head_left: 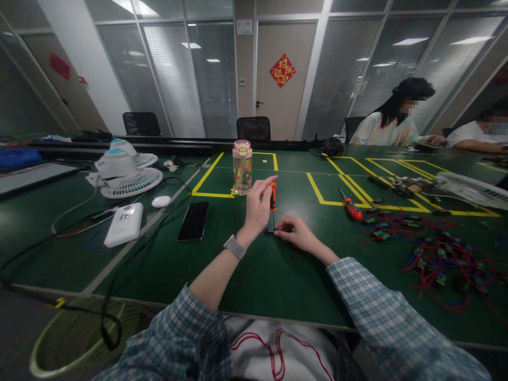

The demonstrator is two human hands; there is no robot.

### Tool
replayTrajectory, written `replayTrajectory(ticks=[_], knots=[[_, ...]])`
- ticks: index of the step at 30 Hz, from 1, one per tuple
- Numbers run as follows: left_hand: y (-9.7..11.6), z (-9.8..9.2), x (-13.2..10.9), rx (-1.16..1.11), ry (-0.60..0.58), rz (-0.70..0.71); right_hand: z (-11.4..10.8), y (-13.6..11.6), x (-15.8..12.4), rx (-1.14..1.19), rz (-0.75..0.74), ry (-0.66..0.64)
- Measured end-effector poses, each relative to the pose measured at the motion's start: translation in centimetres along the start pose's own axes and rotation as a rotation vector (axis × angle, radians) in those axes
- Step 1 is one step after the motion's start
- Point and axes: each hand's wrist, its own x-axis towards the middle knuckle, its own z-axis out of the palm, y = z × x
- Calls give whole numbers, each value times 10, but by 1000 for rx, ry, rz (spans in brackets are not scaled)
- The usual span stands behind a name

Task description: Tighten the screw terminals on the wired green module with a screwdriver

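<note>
Sleeves flank the board, which sits nearer than the bottle and slightly right of it, left hand gripping the screwdriver upright, presumably for a straight press, right hand pinching the board's end, seemingly to steady it.

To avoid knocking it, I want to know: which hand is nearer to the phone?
Left. The left hand, on a screwdriver, is right of the phone; the right hand is farther right, at a small part.
</note>
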Motion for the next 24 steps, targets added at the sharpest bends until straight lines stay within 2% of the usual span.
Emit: replayTrajectory(ticks=[24], knots=[[2, 3, -3, -20, -9, 38, -1, 1, 1, 42, -1, -19]])
